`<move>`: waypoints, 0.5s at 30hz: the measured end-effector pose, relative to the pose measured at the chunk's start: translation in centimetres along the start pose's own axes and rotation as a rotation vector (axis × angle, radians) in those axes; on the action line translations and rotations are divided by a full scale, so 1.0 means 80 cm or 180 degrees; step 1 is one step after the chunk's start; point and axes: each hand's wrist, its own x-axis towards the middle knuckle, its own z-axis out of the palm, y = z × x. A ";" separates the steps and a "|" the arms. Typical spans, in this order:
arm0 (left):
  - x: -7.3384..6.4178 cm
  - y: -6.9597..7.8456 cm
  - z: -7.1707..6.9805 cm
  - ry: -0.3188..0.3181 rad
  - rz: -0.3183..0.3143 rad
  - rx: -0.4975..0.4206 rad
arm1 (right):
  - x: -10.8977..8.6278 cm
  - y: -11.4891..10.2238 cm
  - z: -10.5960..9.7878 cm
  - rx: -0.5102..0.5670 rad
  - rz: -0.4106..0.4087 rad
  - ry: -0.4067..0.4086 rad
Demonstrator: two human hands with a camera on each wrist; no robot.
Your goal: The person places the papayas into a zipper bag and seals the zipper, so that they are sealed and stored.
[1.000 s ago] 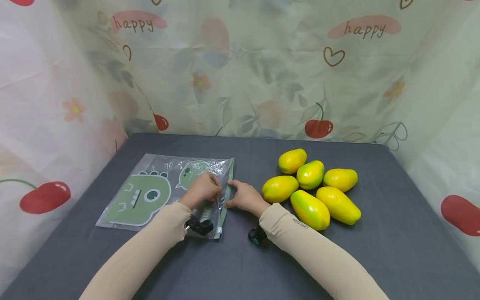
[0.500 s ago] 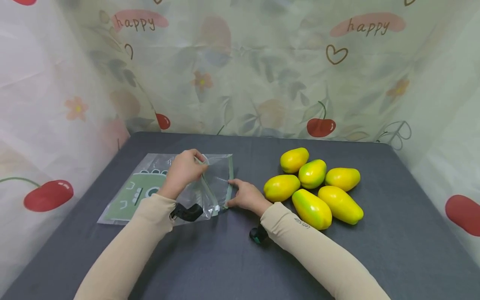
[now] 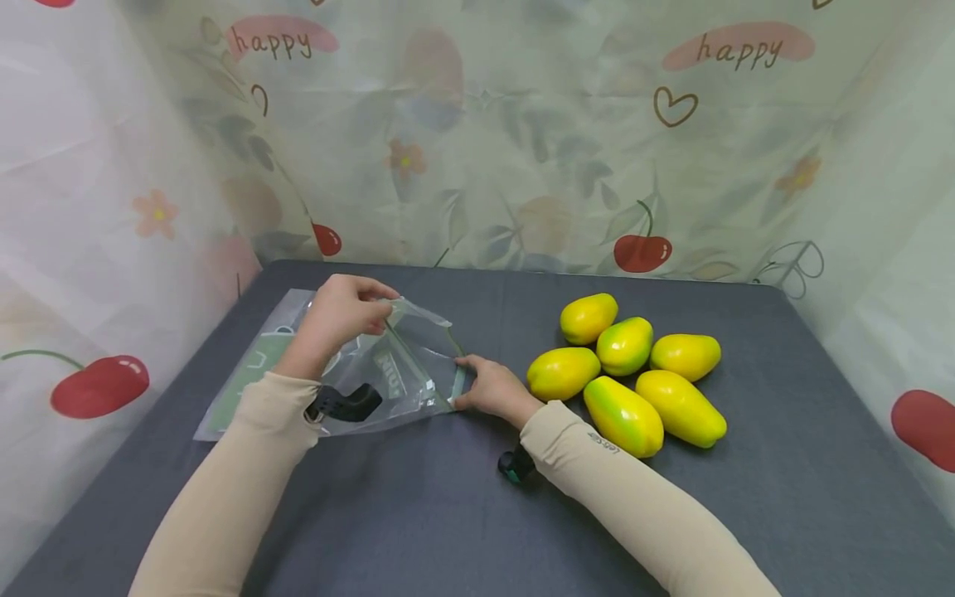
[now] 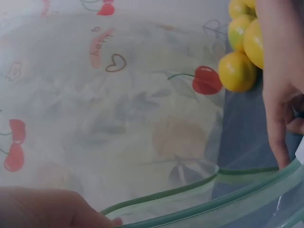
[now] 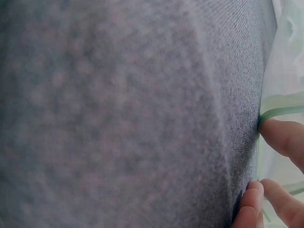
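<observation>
A clear zip bag (image 3: 406, 377) with green cartoon prints lies on the left half of the table, its mouth facing right. My left hand (image 3: 345, 313) pinches the upper layer at the green zip strip and holds it raised, so the mouth gapes. At the lower layer's edge, my right hand (image 3: 492, 388) presses down with thumb and forefinger spread apart. In the left wrist view, the green zip strip (image 4: 190, 211) runs from the left fingers towards the right hand (image 4: 280, 80). The right wrist view shows fingertips (image 5: 282, 137) touching the bag's edge.
Several yellow-green mango-like fruits (image 3: 625, 416) lie in a cluster just right of my right hand. The table (image 3: 448, 514) has a dark grey cover. A patterned curtain (image 3: 515, 166) stands behind it and along both sides.
My left hand has moved left and up, lifting the bag's upper layer off the lower one, and the mouth has opened. My right hand has stayed at the bag's edge.
</observation>
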 end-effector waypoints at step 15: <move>0.005 -0.025 0.010 -0.0435 -0.0212 -0.1077 | 0.002 0.000 0.001 -0.0060 -0.0025 0.0029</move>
